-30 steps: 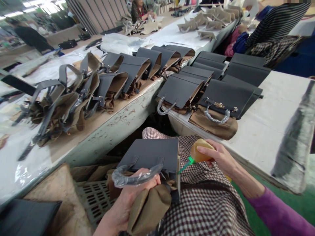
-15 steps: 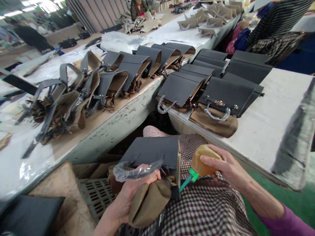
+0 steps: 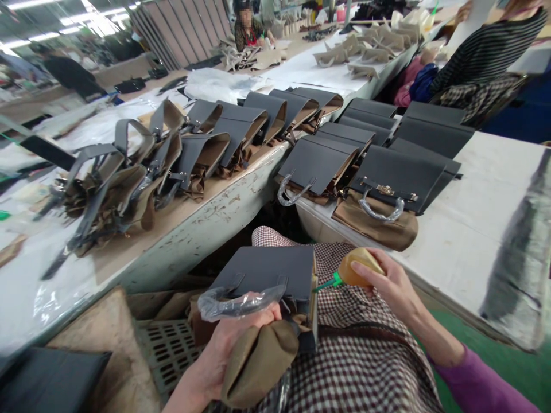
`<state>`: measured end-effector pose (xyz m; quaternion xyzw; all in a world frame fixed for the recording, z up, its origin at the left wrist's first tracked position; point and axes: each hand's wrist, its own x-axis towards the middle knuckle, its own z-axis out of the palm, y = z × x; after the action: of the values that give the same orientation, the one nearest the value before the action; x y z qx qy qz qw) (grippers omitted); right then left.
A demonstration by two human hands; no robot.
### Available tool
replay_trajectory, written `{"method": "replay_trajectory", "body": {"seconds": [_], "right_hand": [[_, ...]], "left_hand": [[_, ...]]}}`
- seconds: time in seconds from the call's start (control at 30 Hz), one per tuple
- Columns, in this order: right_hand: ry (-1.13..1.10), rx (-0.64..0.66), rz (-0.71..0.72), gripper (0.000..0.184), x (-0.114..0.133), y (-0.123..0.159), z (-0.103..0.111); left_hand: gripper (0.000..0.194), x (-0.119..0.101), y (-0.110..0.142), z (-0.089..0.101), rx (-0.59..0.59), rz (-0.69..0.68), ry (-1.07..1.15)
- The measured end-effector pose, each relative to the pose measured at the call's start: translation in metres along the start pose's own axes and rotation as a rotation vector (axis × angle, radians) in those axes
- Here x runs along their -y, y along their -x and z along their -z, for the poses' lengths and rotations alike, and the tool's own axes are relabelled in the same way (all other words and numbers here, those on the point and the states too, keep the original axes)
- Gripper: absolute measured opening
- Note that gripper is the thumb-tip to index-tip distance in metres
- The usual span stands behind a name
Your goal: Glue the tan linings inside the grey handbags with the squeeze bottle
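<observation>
On my lap rests a dark handbag (image 3: pixel 269 269), with its brown lining (image 3: pixel 260 361) pulled out at the near end. My left hand (image 3: pixel 241 330) is closed on the bag beneath its plastic-wrapped handle (image 3: pixel 241 304); some of the fingers are hidden. In my right hand (image 3: pixel 390 281) I grip a squeeze bottle (image 3: pixel 359 267) of amber liquid, tipped to the left. Its green nozzle (image 3: pixel 327 282) points at the bag's right side edge, and the tip appears to touch or nearly touch that edge.
Several unfinished bags (image 3: pixel 241 129) line the left table (image 3: pixel 206 223). More dark bags (image 3: pixel 318 160) lie on the right-hand white table (image 3: pixel 486 229). A plastic crate (image 3: pixel 170 350) stands at my lower left. Co-workers sit farther back, one in a striped top (image 3: pixel 486 54).
My right hand has raised the bottle slightly and levelled it. Its nozzle has moved up along the bag's right edge. The left hand stays in place on the bag.
</observation>
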<state>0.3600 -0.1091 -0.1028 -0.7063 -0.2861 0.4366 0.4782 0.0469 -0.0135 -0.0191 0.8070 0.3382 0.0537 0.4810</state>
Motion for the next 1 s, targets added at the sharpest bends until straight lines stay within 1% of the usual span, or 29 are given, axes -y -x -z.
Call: {"method": "replay_trajectory", "body": {"seconds": [0.1,0.23,0.3,0.37,0.43,0.47,0.57,0.63,0.67,0.7,0.73,0.77,0.83,0.87,0.9,0.97,1.0], "right_hand": [[0.065,-0.046,0.007,0.06,-0.01,-0.006,-0.005],[0.131,-0.103,0.026,0.062,-0.019,-0.008,-0.007],[0.127,-0.136,0.032,0.062,-0.019,-0.008,-0.005],[0.08,-0.163,0.027,0.062,-0.017,-0.007,0.0],[-0.068,-0.179,0.003,0.058,-0.013,-0.005,0.004],[-0.196,-0.182,-0.028,0.054,-0.011,-0.004,0.006],[-0.716,-0.126,-0.154,0.04,-0.003,0.0,0.013],[-1.014,-0.034,-0.209,0.038,0.001,0.004,0.017],[-1.113,0.016,-0.22,0.041,0.003,0.005,0.018],[-1.18,0.062,-0.226,0.043,0.005,0.007,0.02],[-1.215,0.103,-0.233,0.043,0.007,0.008,0.021],[-1.231,0.14,-0.237,0.04,0.008,0.009,0.021],[-1.241,0.212,-0.234,0.034,0.011,0.01,0.018],[-1.251,0.245,-0.226,0.033,0.012,0.011,0.016],[-1.266,0.276,-0.221,0.035,0.015,0.012,0.013],[-1.295,0.337,-0.227,0.042,0.021,0.014,0.004],[-1.304,0.364,-0.234,0.046,0.025,0.016,-0.001]], "left_hand": [[0.03,-0.007,-0.003,0.001,-0.022,0.045,0.136],[0.029,-0.008,-0.006,0.005,-0.01,0.041,0.252],[0.026,-0.005,-0.007,0.008,-0.038,-0.029,0.225],[0.019,-0.002,-0.009,0.012,-0.13,-0.161,0.152],[0.012,-0.002,-0.014,0.019,-0.231,-0.278,0.075],[0.011,-0.003,-0.018,0.023,-0.273,-0.314,0.04],[0.008,-0.011,-0.032,0.042,-0.421,-0.33,-0.069],[0.007,-0.017,-0.043,0.059,-0.533,-0.317,-0.146],[0.011,-0.021,-0.048,0.069,-0.584,-0.308,-0.186],[0.017,-0.024,-0.055,0.079,-0.623,-0.285,-0.222],[0.022,-0.028,-0.061,0.089,-0.645,-0.228,-0.236],[0.025,-0.032,-0.069,0.098,-0.665,-0.13,-0.193],[0.024,-0.038,-0.085,0.115,-0.704,0.115,0.031],[0.022,-0.041,-0.093,0.121,-0.72,0.216,0.172],[0.019,-0.042,-0.101,0.125,-0.737,0.278,0.307],[0.013,-0.043,-0.114,0.127,-0.778,0.303,0.496],[0.014,-0.042,-0.119,0.126,-0.79,0.303,0.558]]}}
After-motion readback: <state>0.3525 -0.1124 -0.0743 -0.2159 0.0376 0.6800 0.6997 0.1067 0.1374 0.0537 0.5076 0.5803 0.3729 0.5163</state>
